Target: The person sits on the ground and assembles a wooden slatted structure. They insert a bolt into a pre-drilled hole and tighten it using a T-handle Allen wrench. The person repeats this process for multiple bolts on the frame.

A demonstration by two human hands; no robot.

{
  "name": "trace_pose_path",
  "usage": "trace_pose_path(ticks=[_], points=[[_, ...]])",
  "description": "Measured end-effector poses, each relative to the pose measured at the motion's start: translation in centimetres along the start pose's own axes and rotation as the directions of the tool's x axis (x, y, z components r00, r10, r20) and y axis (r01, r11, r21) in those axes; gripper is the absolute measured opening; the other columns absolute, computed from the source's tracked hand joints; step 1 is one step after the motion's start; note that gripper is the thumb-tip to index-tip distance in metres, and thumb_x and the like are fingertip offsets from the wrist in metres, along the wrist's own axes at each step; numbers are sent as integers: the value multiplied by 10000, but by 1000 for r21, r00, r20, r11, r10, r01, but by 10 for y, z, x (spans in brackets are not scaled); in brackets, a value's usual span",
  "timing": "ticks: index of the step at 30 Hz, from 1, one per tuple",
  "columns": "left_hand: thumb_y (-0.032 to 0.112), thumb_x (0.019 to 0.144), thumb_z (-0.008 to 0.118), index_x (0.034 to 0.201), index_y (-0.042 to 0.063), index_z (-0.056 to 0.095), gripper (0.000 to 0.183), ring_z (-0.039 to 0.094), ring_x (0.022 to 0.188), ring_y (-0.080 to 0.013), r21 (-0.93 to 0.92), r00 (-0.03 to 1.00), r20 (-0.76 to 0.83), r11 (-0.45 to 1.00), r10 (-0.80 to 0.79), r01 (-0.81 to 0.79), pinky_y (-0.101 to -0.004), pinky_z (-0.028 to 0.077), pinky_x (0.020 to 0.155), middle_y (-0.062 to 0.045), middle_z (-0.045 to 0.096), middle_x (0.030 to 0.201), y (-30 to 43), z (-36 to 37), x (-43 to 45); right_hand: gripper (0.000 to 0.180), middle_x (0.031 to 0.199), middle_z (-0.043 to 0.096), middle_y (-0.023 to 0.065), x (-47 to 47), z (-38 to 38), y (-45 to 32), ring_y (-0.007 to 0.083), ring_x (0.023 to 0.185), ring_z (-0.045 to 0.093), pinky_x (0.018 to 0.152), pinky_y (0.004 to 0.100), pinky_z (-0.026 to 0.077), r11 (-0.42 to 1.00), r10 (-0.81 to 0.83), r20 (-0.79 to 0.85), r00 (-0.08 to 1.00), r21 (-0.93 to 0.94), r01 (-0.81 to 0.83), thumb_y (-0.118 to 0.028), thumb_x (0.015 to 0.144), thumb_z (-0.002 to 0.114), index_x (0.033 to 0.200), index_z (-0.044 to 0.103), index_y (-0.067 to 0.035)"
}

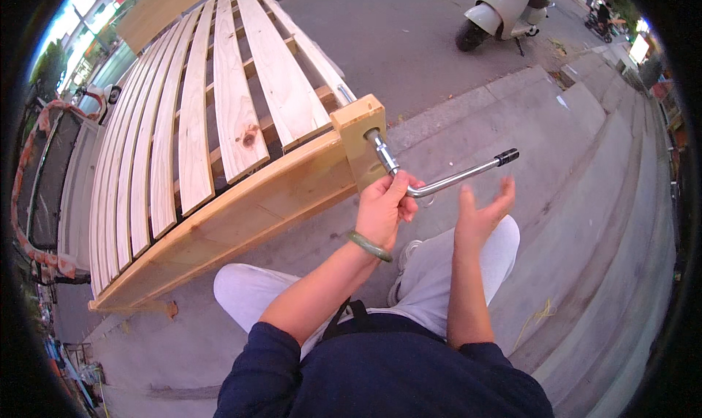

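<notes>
My left hand [384,201], with a green bangle at its wrist, grips an L-shaped metal socket wrench [455,181] near its bend. The wrench's socket end enters a round hole in the wooden corner post [359,143] of a slatted bed frame. Its handle points out to the right and ends in a black tip. My right hand [485,209] is held below that tip, fingers spread and slightly blurred, holding nothing. A metal bolt or rod [344,93] shows behind the post. Pale wooden slats [241,116] lie across the frame, above a varnished wooden rail [236,220].
A white scooter [502,12] stands on the road beyond the bed frame. Shallow paved steps [614,198] run along the right. A wooden board [164,12] rises at the frame's far end. At far left is a cart-like object with red-and-white wrapped edging [24,198].
</notes>
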State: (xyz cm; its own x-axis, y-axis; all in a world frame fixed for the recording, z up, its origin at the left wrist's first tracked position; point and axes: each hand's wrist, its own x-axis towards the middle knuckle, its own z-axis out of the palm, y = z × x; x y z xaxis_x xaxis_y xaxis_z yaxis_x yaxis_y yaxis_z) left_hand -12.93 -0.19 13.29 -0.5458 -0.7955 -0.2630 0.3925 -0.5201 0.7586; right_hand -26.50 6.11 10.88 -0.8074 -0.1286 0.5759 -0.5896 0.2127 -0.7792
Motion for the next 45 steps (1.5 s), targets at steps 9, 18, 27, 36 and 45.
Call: trace_pose_path(ticks=[9,18,27,36,45], points=[[265,978,519,932,20,598,261,465,534,-44,85,1000,19,996,2,-4,-194,366,474,-71,660,889,0,-5,4,272,983,620,191,-12,40,28,343,921,564,829,438,424,898,-356,396,847,-107,428,-236,784,728,769,563,-20],[213,973,507,1097,55,629,235,462,540,-37,661,989,138,739,53,-132,-195,378,482,15,584,711,77,-12,-36,204,590,484,-23,-137,38,-73,92,606,467,588,249,402,-167,321,934,156,218,-962,-196,893,557,700,548,-130],[135,774,718,771,57,689,84,635,669,-189,390,602,715,513,355,-765,-282,489,561,-101,689,860,136,-46,-203,483,461,236,4,-73,10,-157,153,469,252,675,338,372,-812,-265,963,-53,-253,-525,-235,901,517,499,256,-173],[187,805,726,1135,77,554,388,595,818,-179,679,789,615,499,15,-539,-309,460,724,-66,609,961,35,-110,-136,480,474,236,-7,-82,-36,-146,151,482,278,678,336,372,-722,-172,968,-181,-249,-645,-271,939,479,515,279,-167],[379,941,557,1301,76,467,479,515,763,-101,-70,889,380,950,-256,304,-221,424,697,-26,566,931,-27,-118,-121,363,575,369,-12,24,-6,-96,147,493,377,479,325,367,34,-100,850,517,523,-852,-477,990,365,909,474,-141]])
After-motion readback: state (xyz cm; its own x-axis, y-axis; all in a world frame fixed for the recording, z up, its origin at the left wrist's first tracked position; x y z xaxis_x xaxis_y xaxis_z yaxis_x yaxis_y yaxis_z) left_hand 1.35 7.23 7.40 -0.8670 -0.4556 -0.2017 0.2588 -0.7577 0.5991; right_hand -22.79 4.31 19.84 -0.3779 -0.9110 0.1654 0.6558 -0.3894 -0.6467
